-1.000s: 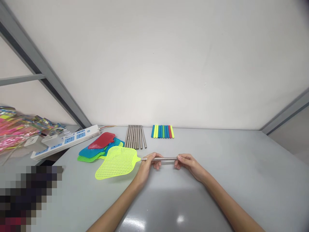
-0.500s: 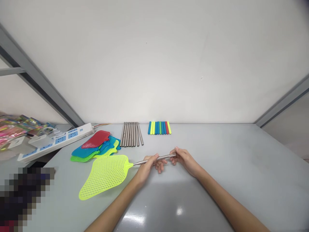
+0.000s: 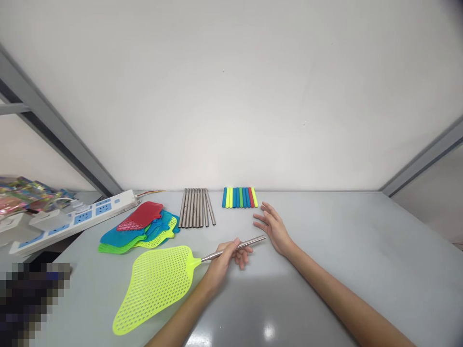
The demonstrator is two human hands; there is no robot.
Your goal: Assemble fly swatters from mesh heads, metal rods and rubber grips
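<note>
My left hand is closed around the metal rod of a fly swatter, whose yellow-green mesh head points left and toward me. The rod's bare end sticks out to the right of the hand. My right hand is open beyond that end, fingers spread and apart from the rod. Just past its fingertips lies a row of coloured tubular grips in blue, yellow, green and red. Several loose metal rods lie side by side left of the grips.
A pile of swatter heads in red, blue, green and yellow lies at the left of the grey table. Behind it is a white power strip with plugs and bagged items nearby. A wall closes off the back.
My right hand has let go of the rod's end and moved away toward the coloured grips, fingers opening. My left hand still holds the swatter. The view has tilted slightly.
</note>
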